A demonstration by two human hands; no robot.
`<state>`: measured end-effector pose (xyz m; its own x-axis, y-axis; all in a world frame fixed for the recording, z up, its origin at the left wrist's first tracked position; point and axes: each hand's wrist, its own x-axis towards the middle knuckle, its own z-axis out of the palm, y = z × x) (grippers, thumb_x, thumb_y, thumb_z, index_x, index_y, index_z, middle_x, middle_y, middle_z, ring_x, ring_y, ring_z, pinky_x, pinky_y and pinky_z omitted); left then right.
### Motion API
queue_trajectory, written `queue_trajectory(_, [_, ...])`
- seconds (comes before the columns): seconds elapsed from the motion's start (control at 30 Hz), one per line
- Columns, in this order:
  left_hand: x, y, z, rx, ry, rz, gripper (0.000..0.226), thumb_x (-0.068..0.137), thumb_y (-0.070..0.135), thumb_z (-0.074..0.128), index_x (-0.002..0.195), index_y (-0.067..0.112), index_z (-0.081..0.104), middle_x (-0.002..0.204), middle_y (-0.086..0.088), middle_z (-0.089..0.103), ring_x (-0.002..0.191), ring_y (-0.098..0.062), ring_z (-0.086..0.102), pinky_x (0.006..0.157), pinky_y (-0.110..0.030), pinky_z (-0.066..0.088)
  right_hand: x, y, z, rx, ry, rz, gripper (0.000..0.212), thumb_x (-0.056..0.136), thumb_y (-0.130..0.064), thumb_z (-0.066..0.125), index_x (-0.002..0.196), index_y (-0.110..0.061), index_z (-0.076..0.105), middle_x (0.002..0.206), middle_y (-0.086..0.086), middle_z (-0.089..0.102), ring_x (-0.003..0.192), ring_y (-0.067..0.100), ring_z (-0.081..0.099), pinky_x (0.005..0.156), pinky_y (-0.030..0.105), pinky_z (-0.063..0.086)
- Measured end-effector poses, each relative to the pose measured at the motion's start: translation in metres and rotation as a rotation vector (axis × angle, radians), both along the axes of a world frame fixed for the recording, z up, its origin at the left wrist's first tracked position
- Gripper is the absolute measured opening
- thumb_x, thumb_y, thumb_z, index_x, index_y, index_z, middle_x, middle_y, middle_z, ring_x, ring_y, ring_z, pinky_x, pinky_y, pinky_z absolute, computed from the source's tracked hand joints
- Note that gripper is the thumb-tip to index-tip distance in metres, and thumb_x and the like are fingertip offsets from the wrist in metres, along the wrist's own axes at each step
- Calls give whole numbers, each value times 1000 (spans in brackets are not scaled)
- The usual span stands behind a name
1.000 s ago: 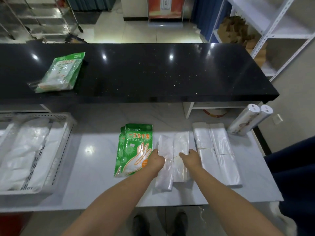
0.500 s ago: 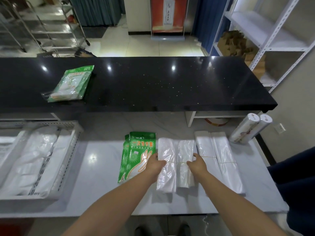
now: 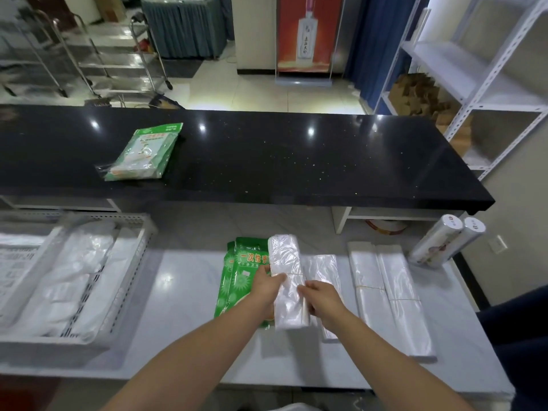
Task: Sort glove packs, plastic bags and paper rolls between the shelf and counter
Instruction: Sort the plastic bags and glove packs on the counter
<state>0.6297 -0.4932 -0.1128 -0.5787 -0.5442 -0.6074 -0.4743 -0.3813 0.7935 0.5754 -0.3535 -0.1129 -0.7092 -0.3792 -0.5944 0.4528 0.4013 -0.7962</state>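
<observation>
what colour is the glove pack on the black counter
Glove pack: green and white; head view.

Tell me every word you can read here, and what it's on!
"一次性手": on the near green glove pack; the bag bundle covers the rest.
Its smaller line underneath: too small to read.
The far glove pack: print too blurred.
The bottle poster: characters too blurred.
The paper rolls: labels too small.

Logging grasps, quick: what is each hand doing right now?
Left hand: grips the plastic bag bundle at its left edge.
Right hand: grips the same bundle's right edge.
</observation>
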Motion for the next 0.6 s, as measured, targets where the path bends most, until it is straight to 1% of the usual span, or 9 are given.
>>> queue_trajectory(0.03, [-1, -3, -2, -12, 14, -3, 30, 91, 5, 67, 114, 18, 52, 97, -4, 68, 79, -20, 68, 63, -32, 55, 1, -2, 0, -40, -69, -44, 9, 93, -14, 67, 95, -7, 71, 75, 7, 66, 60, 18, 59, 58, 28, 48])
queue_trajectory(0.1, [-1, -11, -5, -47, 36, -43, 44, 89, 10, 71, 127, 18, 51, 106, -6, 71, 88, -25, 71, 78, -43, 60, 1, -7, 1, -104, -179, -87, 8, 92, -11, 69, 94, -3, 70, 75, 10, 67, 60, 19, 61, 58, 28, 49])
queue_trajectory(0.17, [2, -15, -4, -137, 24, -117, 57, 87, 15, 72, 137, 21, 45, 113, -6, 71, 93, -26, 71, 87, -48, 59, 0, -11, 4, -123, -208, -84, 7, 89, -12, 71, 89, -5, 69, 75, 13, 63, 61, 21, 57, 59, 29, 48])
queue_trajectory(0.2, [3, -17, -4, -247, 8, -169, 60, 87, 18, 72, 140, 24, 44, 119, -4, 68, 97, -24, 69, 90, -46, 57, -1, -13, 5, -104, -188, -70, 6, 88, -11, 71, 85, -7, 69, 74, 13, 62, 60, 21, 56, 58, 28, 46])
queue_trajectory(0.27, [9, -22, -2, -608, -63, -321, 60, 88, 26, 71, 142, 29, 46, 135, 2, 52, 116, -22, 56, 101, -39, 49, -2, -17, 9, -36, -106, -35, 10, 89, -8, 68, 79, -10, 67, 67, 6, 62, 56, 17, 56, 53, 24, 43])
queue_trajectory(0.33, [13, -29, -4, -968, -72, -500, 42, 91, 33, 66, 132, 31, 59, 142, 2, 42, 130, -23, 39, 107, -37, 40, -2, -21, 11, 32, -16, 21, 13, 88, -9, 66, 75, -11, 67, 65, 4, 60, 56, 17, 54, 52, 25, 39])
queue_trajectory(0.4, [15, -33, -6, -1131, -21, -618, 28, 94, 35, 60, 120, 30, 69, 135, 4, 50, 126, -21, 39, 104, -37, 40, -2, -24, 13, 64, 43, 81, 10, 85, -10, 65, 75, -7, 69, 68, 7, 59, 62, 20, 53, 55, 28, 38])
queue_trajectory(0.5, [18, -36, -3, -1222, 35, -621, 27, 98, 36, 53, 114, 25, 72, 116, 7, 62, 109, -19, 49, 95, -37, 44, -2, -30, 14, 96, 101, 147, 9, 84, -11, 64, 81, -6, 72, 71, 4, 65, 68, 19, 59, 61, 29, 45])
queue_trajectory(0.6, [22, -43, -5, -1359, 68, -626, 26, 98, 35, 52, 108, 24, 74, 109, 8, 65, 100, -17, 52, 89, -33, 44, 2, -38, 19, 102, 138, 196, 10, 85, -10, 62, 82, -6, 71, 71, 2, 65, 69, 18, 59, 63, 28, 46])
